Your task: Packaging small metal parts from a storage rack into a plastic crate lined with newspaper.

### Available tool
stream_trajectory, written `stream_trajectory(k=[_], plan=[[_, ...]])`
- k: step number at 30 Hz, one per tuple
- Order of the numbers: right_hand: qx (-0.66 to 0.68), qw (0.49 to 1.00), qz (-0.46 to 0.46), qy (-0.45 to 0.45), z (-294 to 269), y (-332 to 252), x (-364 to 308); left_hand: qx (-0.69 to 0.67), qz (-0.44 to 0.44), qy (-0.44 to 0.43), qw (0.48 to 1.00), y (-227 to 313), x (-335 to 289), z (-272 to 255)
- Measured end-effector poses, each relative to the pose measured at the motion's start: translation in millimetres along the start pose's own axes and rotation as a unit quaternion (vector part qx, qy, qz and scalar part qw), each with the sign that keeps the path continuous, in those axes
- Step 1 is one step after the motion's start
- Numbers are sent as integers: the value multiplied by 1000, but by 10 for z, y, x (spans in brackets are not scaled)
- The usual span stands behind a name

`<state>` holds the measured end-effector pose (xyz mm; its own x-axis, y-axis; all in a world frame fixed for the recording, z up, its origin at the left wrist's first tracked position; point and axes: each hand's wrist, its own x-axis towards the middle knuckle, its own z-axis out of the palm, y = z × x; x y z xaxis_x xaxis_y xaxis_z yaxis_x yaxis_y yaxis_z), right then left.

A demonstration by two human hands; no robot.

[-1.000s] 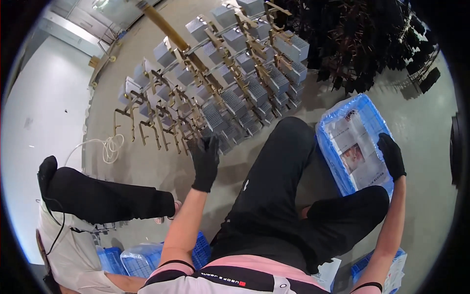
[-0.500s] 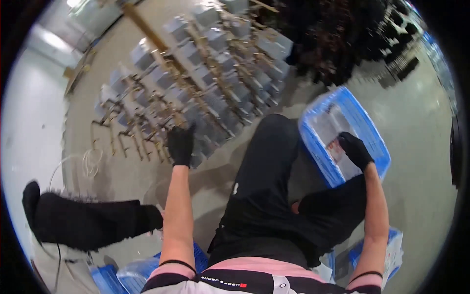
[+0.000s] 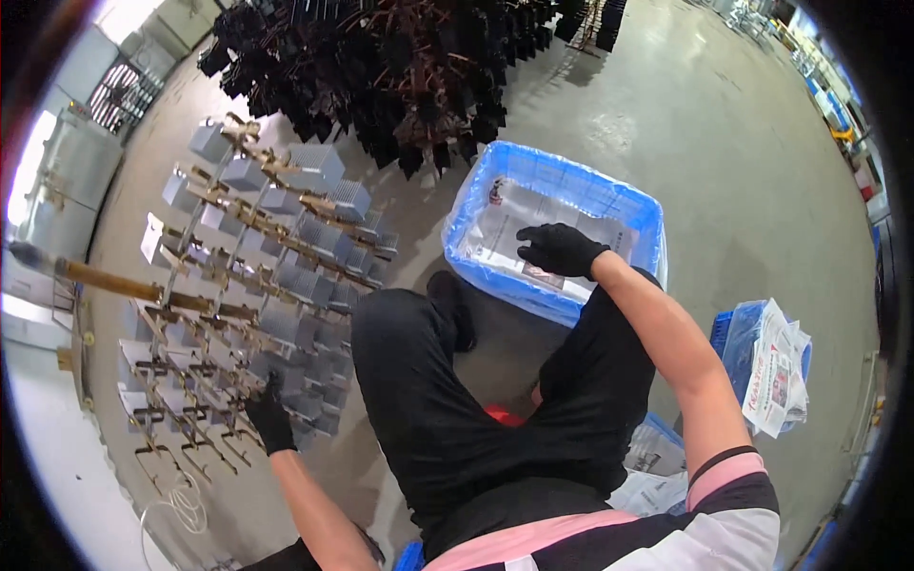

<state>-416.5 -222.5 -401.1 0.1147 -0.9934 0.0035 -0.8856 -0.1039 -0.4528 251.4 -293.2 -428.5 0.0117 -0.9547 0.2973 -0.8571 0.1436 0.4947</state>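
My left hand (image 3: 270, 417), in a black glove, is at the lower right edge of a metal hanging rack (image 3: 205, 303). Its visible fingers are apart, next to grey finned metal blocks (image 3: 309, 238) hung in rows on the rack's hooks; some fingertips blend into the dark gaps. Also gloved in black, my right hand (image 3: 562, 251) hovers over a blue crate (image 3: 581, 169) lined with clear plastic. The fingers stretch leftward with nothing visible in them. Printed newspaper (image 3: 490, 228) lies flat across the crate's bottom, partly hidden by the hand.
Dense black parts (image 3: 381, 86) hang in a cluster behind the crate. A smaller blue crate (image 3: 728, 333) with newspapers (image 3: 776, 371) stands at my right. A pole (image 3: 114, 278) sticks out of the rack's left side. Coiled white cord (image 3: 186, 509) lies at lower left.
The view has swung to the right, so rack and crate appear farther left. My right hand has its fingers stretched out above the newspaper; my left hand remains at the rack.
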Motion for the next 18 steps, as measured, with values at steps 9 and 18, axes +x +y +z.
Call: stream_trajectory(k=[9, 18], plan=[[26, 999, 16, -36, -22, -56, -33, -301, -193, 99, 929, 234, -27, 289], [5, 999, -35, 12, -81, 147, -152, 430, -94, -144, 886, 872, 61, 457]])
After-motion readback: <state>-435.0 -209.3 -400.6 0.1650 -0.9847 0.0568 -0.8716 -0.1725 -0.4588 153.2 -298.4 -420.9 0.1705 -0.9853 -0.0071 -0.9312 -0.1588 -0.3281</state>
